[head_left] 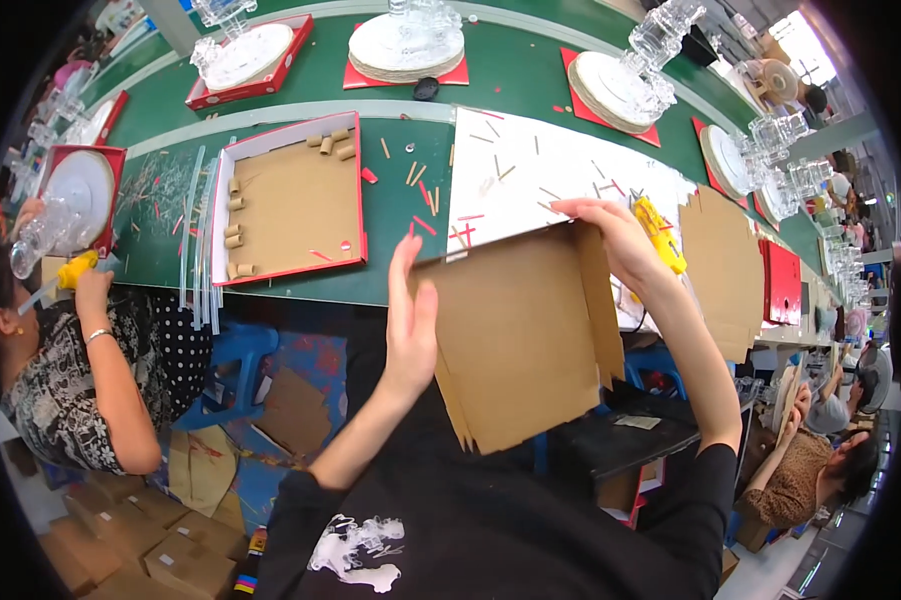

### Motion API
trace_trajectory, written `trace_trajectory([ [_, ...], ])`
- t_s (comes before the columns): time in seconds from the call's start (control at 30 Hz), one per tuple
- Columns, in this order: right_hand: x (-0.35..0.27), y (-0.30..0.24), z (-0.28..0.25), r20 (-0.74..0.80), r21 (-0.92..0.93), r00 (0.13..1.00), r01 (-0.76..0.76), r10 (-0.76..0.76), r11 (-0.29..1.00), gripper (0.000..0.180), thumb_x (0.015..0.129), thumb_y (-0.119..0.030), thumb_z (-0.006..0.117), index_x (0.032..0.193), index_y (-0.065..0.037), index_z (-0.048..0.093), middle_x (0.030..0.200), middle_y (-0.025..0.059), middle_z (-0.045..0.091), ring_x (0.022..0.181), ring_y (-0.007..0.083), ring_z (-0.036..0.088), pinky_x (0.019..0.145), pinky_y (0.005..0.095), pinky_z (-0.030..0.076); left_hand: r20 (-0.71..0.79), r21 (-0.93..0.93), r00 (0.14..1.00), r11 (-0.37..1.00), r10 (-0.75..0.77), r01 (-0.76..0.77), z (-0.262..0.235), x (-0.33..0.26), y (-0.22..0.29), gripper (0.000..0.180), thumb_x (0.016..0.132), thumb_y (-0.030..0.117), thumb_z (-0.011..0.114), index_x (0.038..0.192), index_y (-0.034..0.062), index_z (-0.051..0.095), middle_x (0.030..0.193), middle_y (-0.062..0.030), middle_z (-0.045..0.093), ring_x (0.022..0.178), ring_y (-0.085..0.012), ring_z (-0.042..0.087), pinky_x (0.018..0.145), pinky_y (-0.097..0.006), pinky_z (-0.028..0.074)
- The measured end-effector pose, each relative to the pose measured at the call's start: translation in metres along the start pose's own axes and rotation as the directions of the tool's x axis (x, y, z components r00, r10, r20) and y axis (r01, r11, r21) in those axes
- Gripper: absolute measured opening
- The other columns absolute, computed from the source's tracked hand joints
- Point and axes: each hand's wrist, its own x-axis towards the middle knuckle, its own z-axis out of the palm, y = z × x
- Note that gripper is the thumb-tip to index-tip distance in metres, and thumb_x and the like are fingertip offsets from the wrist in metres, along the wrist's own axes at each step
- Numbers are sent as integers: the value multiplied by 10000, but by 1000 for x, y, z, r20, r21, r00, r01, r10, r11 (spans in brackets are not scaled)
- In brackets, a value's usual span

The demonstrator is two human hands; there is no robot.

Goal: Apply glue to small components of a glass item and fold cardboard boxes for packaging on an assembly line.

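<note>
A brown cardboard sheet [515, 345] hangs tilted in front of me, between my two hands. Its far and right edges are folded up into walls, while the near edge is ragged. Along the left edge lies my left hand [411, 335], its long fingers straight and the thumb beside the cardboard. My right hand [625, 243] grips the far right corner, fingers reaching over the folded wall. A yellow glue gun [660, 235] rests just right of that hand, on a white sheet [515, 150] scattered with thin brown and red strips.
Left on the green table [400, 240] stands an open red-and-white box [290, 205] with small cardboard tubes around its inside. Clear plastic strips [200, 240] lie beside it. Flattened cardboard [715, 270] lies at right. A person at left holds another yellow glue gun [76, 269].
</note>
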Motion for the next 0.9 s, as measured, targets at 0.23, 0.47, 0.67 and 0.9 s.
trace_trajectory([
  [0.23, 19, 12, -35, -24, 37, 999, 49, -48, 998, 283, 939, -83, 491, 1169, 27, 614, 1155, 103, 629, 1065, 155, 580, 934, 289, 463, 200, 19, 961, 982, -190, 190, 2, 107, -46, 293, 1008, 230, 450, 1080, -12, 600, 982, -39, 618, 923, -103, 552, 859, -253, 428],
  [0.47, 21, 6, -58, 170, -527, 983, 144, -62, 837, 277, 816, -7, 644, 1092, 7, 621, 1114, 68, 637, 1051, 144, 586, 931, 265, 445, 390, 277, 909, 960, -146, 36, -1, 124, -53, 340, 787, 3, 531, 1125, -31, 551, 1073, -98, 600, 980, -156, 564, 889, -296, 440],
  [0.67, 30, -2, -30, 147, -920, 947, 237, -285, 313, 287, 640, -37, 696, 920, -22, 633, 891, 169, 677, 877, 319, 653, 776, 401, 522, 493, 846, 843, 348, -217, -405, 15, 133, -5, 244, 745, 76, 673, 982, 28, 636, 1059, -137, 645, 1007, -270, 625, 825, -404, 494],
  [0.9, 40, -7, 21, 218, -944, 945, 141, -245, -299, 117, 688, -26, 627, 787, -33, 691, 794, 172, 679, 765, 320, 682, 682, 399, 553, 700, 660, 591, 48, -402, -749, 49, 158, -22, 67, 707, 18, 636, 752, 29, 684, 807, -159, 689, 789, -310, 691, 682, -408, 553],
])
